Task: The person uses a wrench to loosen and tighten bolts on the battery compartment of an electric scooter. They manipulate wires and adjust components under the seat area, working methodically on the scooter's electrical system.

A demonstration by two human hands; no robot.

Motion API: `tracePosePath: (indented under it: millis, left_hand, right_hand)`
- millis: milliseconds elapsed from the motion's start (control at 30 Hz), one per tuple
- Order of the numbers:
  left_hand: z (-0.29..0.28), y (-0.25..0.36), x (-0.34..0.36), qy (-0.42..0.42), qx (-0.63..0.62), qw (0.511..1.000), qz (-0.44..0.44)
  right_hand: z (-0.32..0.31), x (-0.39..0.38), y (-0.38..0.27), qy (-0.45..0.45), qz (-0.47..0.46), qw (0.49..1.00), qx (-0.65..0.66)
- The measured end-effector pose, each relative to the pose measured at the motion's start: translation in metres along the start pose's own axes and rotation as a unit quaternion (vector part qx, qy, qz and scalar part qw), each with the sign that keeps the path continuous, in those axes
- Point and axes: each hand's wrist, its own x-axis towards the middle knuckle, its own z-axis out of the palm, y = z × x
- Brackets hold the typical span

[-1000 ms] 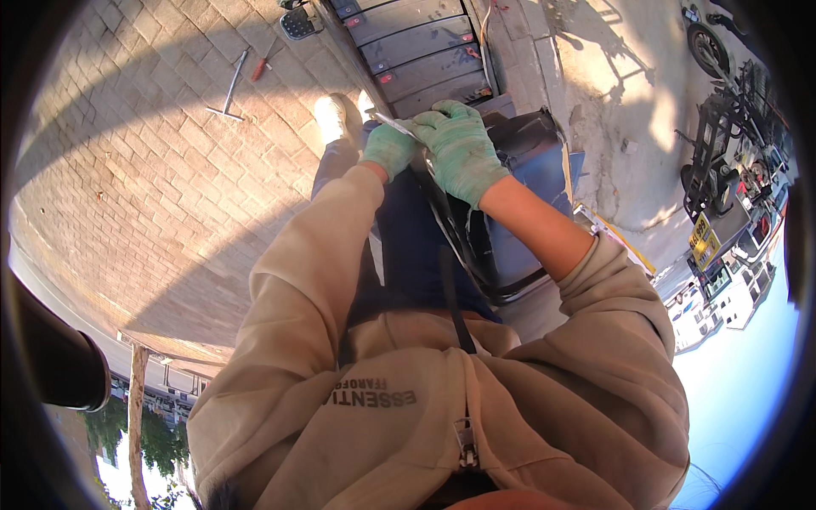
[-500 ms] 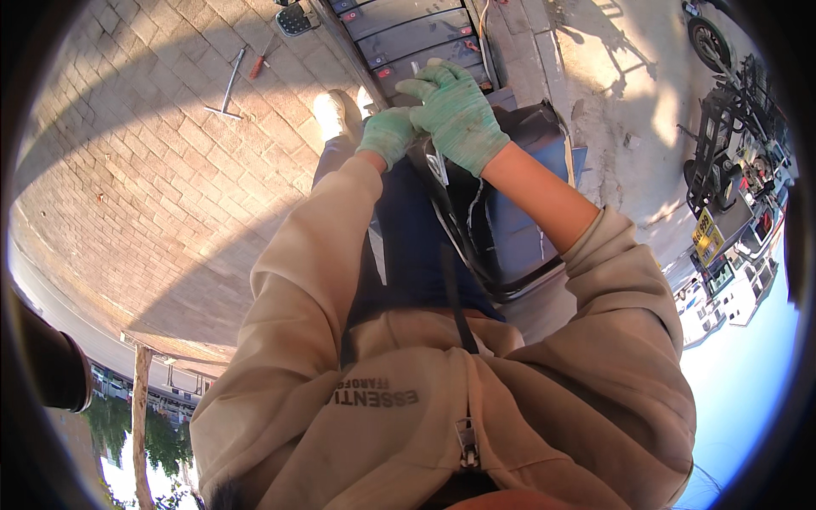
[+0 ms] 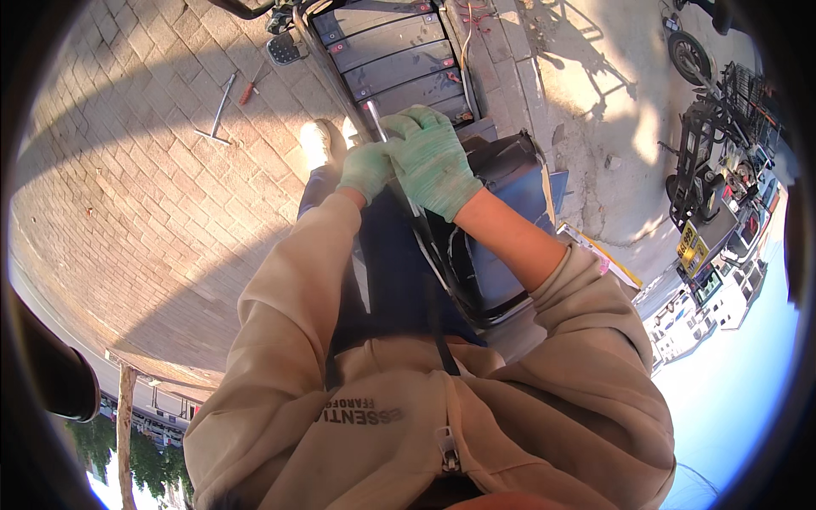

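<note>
My right hand (image 3: 432, 166), in a green knit glove, is closed around a slim silver tool (image 3: 374, 116) whose tip sticks up between the fingers. Beside it on the left, my left hand (image 3: 364, 170), also gloved, has curled fingers partly hidden by the right hand; what they hold is unclear. Both hands are at the metal side rail (image 3: 321, 64) of a slatted grey deck (image 3: 387, 47), over a black bulky housing or seat (image 3: 506, 255) that lies along my right leg.
A T-handled tool (image 3: 219, 110) and a red-handled screwdriver (image 3: 248, 89) lie on the brick pavement. A black foot pedal (image 3: 283, 49) is at upper left. Motorbike frames and wheels (image 3: 705, 170) stand at the right. A wooden post (image 3: 127, 429) is at lower left.
My right hand's fingers, lifted and partly stretched half a second ago, now curl over the silver tool, which stands steeper than a second ago. The surroundings have shifted slightly left in the view.
</note>
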Motion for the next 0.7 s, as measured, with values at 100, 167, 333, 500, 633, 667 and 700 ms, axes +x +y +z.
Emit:
tracePosePath:
  millis: [100,167,333,500,633,667,700]
  left_hand:
    - [0.01,-0.005,0.004,0.036,-0.05,0.998,0.003]
    - [0.016,-0.013,0.009,0.011,-0.048,0.999,0.001]
    - [0.024,-0.025,0.005,0.08,-0.052,0.995,0.04]
    - [0.021,-0.018,0.009,0.029,-0.041,0.998,0.042]
    - [0.023,-0.011,0.017,0.085,-0.086,0.991,0.059]
    - [0.024,-0.01,0.018,0.052,-0.038,0.996,0.062]
    - [0.023,-0.01,0.019,0.035,0.012,0.997,0.071]
  right_hand:
    - [-0.003,-0.001,-0.004,-0.062,0.163,0.984,0.036]
    - [-0.002,0.001,-0.006,-0.157,0.105,0.982,0.015]
    - [0.004,0.011,-0.012,-0.127,-0.113,0.98,-0.105]
    - [0.001,0.005,-0.008,-0.04,0.051,0.997,0.05]
    - [0.004,0.008,-0.009,-0.144,0.191,0.971,0.005]
    - [0.005,0.01,-0.009,-0.175,0.16,0.971,-0.002]
    - [0.006,0.012,-0.008,-0.211,0.14,0.967,-0.008]
